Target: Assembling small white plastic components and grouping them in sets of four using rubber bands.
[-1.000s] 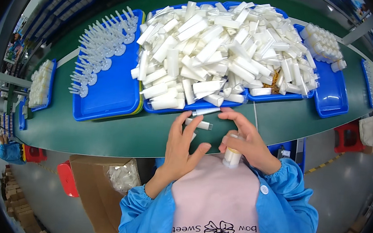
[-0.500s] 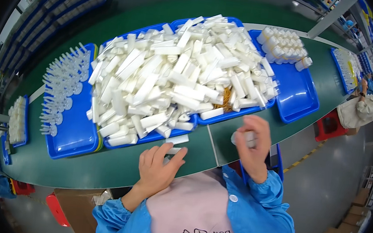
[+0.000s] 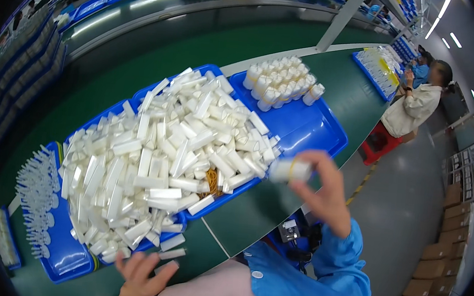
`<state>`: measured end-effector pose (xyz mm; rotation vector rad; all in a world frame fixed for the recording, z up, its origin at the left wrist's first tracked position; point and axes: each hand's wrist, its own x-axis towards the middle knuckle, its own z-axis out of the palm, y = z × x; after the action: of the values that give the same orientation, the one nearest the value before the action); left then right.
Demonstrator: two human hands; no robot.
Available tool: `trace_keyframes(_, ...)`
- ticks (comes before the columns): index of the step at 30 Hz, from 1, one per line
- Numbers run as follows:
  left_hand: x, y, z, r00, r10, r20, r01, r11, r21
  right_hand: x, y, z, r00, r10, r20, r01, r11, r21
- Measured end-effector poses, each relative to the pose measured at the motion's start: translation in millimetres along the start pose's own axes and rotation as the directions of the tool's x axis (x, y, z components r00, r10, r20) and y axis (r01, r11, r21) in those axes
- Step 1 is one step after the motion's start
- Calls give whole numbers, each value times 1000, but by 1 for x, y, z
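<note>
My right hand (image 3: 330, 198) is raised over the right part of the bench. Between its thumb and fingers is a white bundle with a yellowish rubber band (image 3: 290, 171), blurred by motion. My left hand (image 3: 141, 280) has its fingers spread at the near edge of the bench, beside two loose white slim boxes (image 3: 172, 253); it holds nothing that I can see. A big heap of similar white slim boxes (image 3: 162, 158) fills blue trays ahead of me, with brown rubber bands (image 3: 211, 183) among them.
Banded white bundles (image 3: 280, 82) stand in a blue tray (image 3: 316, 127) at the far right. Clear stemmed plastic parts (image 3: 37, 200) sit in another blue tray at left. A seated person (image 3: 418, 105) on a red stool (image 3: 375, 147) works farther along the green bench.
My right hand has lifted the bundle outward, toward the right-hand tray. My left hand's fingers have spread. The view has turned to the right.
</note>
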<state>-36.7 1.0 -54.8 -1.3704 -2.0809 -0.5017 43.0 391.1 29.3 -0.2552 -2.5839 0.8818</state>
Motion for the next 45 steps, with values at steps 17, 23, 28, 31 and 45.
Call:
trace_keyframes(17,-56,-142,-74,590,-770,-242,796,604,20,137,168,18,907,-62,-417,-160,865,-476)
trace_keyframes(23,-45,-182,-64,667,-745,34,714,651,258,134,113,18,919,-148,-366,4,931,-366)
trace_keyframes(28,-30,-195,-56,703,-708,71,641,673,368,126,63,39,973,67,223,-80,995,52)
trace_keyframes(31,-27,-201,-57,738,-673,56,584,677,448,122,54,55,968,53,247,-6,982,-187)
trace_keyframes(45,-8,-80,-91,374,-923,-94,697,347,-628,46,-25,34,878,23,-479,156,930,332)
